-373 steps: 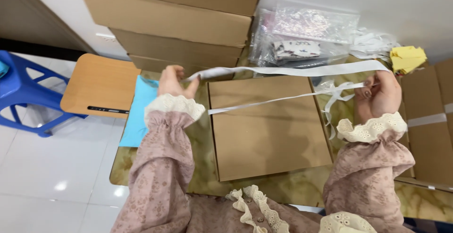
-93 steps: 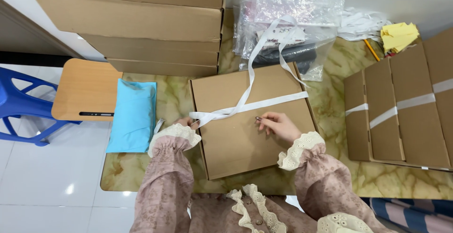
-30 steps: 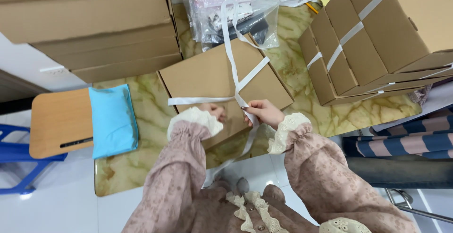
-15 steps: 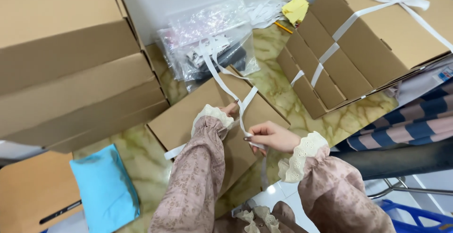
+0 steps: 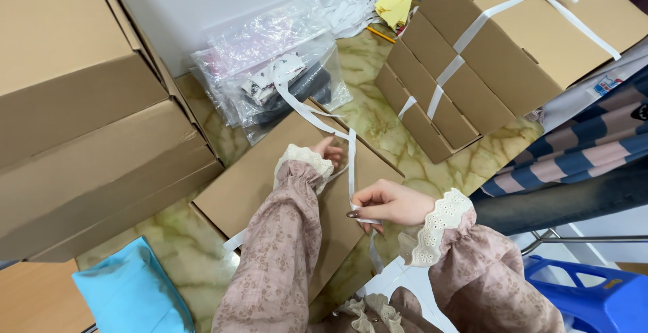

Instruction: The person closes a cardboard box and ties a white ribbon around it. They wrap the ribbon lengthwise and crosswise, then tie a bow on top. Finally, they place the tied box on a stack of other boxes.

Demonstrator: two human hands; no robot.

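**A:** ok so tying ribbon round a box, any tips at this point? The flat cardboard box (image 5: 270,191) sits mid-desk, one corner hanging off the near edge at 6 o'clock. My right hand (image 5: 388,203) is pinched shut on the white ribbon (image 5: 351,164) just off the box's 3 o'clock side; my left hand (image 5: 329,151) rests on the lid with fingers curled by the ribbon. Can't really tell if it's gripping or just pressing.

**B:** I'd keep that left hand flat as an anchor where the strands cross, and pull with the right along the lid, not upward, so the band stays flat and untwisted. Watch the tail running to the plastic bags (image 5: 270,70) at 12, it could drag them.

**A:** room's tight tbh.

**B:** yeah. Big cartons (image 5: 88,130) crowd 9 to 11, the tied boxes (image 5: 472,70) sit at 2. Bare marbled desk (image 5: 398,137) between box and that stack is your free lane. At 6, the overhanging corner could tip if you lean on it.
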